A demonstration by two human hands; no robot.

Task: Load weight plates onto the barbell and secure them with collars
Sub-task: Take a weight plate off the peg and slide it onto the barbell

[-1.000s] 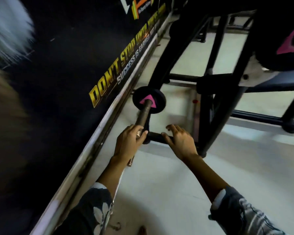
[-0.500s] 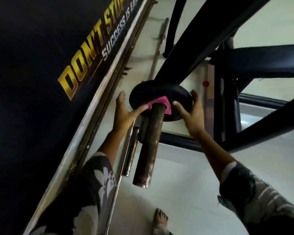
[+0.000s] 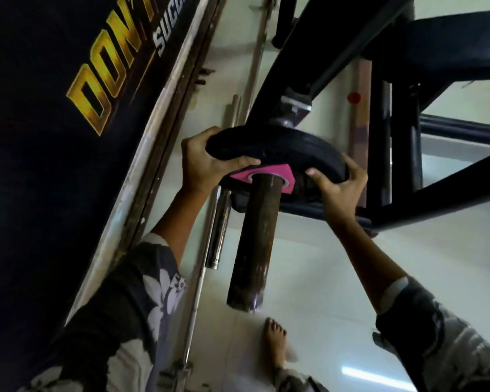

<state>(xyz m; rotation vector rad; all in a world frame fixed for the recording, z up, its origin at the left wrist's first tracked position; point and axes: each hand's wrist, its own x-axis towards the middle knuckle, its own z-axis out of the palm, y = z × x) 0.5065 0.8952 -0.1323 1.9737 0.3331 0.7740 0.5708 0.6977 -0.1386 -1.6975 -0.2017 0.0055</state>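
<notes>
- My bare foot stands on the pale tiled floor, nearest to me, below the free end of the bar.
- My patterned sleeves frame the view, the left sleeve with white flowers, the right sleeve in grey print.
- The barbell sleeve, dark and rust-brown, points towards me, its open end hanging above the floor just beyond my toes.
- A thinner chrome bar lies just beside it on the left, along the foot of the wall.
- The weight plate, black with a pink centre patch, sits threaded on the barbell sleeve, up at its far end.
- My left hand has its grip clenched on the plate's left rim, fingers curled over the outer edge and thumb on the near face.
- My right hand grasps the right rim the same way, thumb on the near face by the pink patch.
- Just past the plate there seems to be a metal fitting where the bar meets the black rack frame; the blur keeps me from telling what it is.
- On the left runs a black wall banner with yellow lettering, edged by a metal strip.
</notes>
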